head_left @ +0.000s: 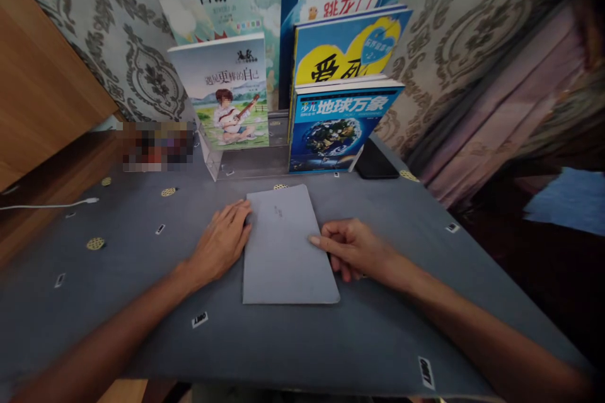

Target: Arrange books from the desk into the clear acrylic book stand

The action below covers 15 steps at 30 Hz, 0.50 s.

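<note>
A closed grey notebook point(283, 252) with small dark lettering near its top lies flat on the cloth-covered table. My left hand point(222, 239) rests on the tabletop at its left edge, fingers stretched out and their tips touching the spine side near the top. At the opposite edge, my right hand point(354, 249) has its thumb on the cover and its other fingers curled beside and under the side, gripping the notebook. How far those fingers reach beneath it is hidden.
Behind the notebook, a clear acrylic stand point(250, 164) holds several upright books, including one with a globe cover point(335, 126) and one showing a guitar player point(231, 97). A black phone-like slab point(377, 160) lies to their right. A white cable point(51, 204) crosses the left side.
</note>
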Motion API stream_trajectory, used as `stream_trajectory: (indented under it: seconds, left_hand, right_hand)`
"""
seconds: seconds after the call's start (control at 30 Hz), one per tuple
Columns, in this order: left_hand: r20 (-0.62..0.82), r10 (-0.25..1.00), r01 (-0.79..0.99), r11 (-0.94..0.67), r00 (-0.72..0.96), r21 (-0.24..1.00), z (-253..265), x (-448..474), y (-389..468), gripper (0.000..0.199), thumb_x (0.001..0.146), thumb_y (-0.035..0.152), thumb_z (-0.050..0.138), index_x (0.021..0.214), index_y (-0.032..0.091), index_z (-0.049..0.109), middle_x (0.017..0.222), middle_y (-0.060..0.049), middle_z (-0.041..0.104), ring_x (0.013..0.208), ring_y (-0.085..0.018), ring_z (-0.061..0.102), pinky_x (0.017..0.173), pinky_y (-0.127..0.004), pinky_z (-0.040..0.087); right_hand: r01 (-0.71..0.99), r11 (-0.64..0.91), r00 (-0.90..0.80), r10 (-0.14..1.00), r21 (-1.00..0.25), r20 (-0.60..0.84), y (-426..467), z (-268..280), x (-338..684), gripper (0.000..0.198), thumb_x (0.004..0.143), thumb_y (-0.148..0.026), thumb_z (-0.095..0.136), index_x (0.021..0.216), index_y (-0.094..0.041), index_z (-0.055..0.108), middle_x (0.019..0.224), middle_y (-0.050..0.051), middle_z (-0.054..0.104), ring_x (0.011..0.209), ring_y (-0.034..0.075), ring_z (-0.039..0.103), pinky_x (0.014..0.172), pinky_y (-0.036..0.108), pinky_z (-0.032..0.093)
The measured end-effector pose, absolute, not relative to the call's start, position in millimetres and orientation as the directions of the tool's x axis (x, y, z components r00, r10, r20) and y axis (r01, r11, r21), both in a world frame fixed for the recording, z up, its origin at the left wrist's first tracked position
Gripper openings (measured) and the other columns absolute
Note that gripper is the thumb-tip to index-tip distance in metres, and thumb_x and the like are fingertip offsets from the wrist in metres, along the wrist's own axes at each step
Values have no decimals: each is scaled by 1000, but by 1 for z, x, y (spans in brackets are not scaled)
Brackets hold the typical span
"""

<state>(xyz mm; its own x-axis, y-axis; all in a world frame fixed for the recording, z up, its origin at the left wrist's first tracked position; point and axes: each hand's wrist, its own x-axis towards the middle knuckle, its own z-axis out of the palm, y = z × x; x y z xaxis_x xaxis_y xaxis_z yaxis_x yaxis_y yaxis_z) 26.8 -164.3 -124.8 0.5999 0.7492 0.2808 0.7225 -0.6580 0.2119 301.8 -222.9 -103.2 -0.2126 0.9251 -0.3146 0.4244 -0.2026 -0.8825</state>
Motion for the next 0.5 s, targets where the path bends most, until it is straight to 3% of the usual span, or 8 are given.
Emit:
stream_trajectory:
  seconds: [0.1, 0.17, 0.27, 0.37, 0.5]
  left_hand:
    - [289, 729, 710, -679, 620, 189, -125, 26, -164, 18, 100, 22, 43, 115, 19, 53, 141, -13, 60, 134, -29, 52, 105, -54, 49]
    - [309, 704, 688, -703, 639, 180, -125, 25, -163, 19, 100, 22, 44, 117, 19, 52, 138, -13, 61, 132, -29, 54, 105, -52, 50]
    - [338, 685, 665, -721, 645, 193, -125, 25, -161, 21, 100, 22, 44, 119, 19, 52, 134, -13, 63, 128, -29, 55, 103, -52, 51]
    - [350, 685, 649, -724, 639, 233, -125, 25, -160, 22, 101, 22, 41, 120, 19, 52, 128, -12, 64, 125, -28, 56, 102, -51, 51]
    - [351, 692, 646, -719, 630, 258, -125, 27, -160, 24, 100, 20, 41, 122, 20, 52, 127, -13, 64, 123, -28, 56, 103, -52, 51]
  right_hand:
    - [711, 79, -73, 997, -698, 38, -222, -100, 302, 45, 91, -50, 53, 57, -23, 45, 47, -3, 52, 44, 12, 49, 46, 26, 34]
    - [797, 241, -142, 966, -553, 216, -218, -98, 294, 34, 95, -38, 51, 65, -22, 55, 56, 0, 60, 52, 15, 56, 53, 28, 39]
    - [765, 472, -373, 879, -438, 296, -204, -100, 269, 23, 97, -26, 46, 106, -19, 66, 99, 10, 75, 88, 23, 71, 77, 36, 54]
    - [668, 607, -514, 795, -432, 322, -185, -109, 238, 40, 98, -18, 40, 137, -19, 52, 135, 15, 65, 124, 25, 61, 103, 44, 50]
    - [647, 639, -585, 766, -417, 266, -165, -125, 217, 51, 97, -12, 35, 148, -9, 38, 151, 23, 49, 142, 28, 46, 118, 52, 38]
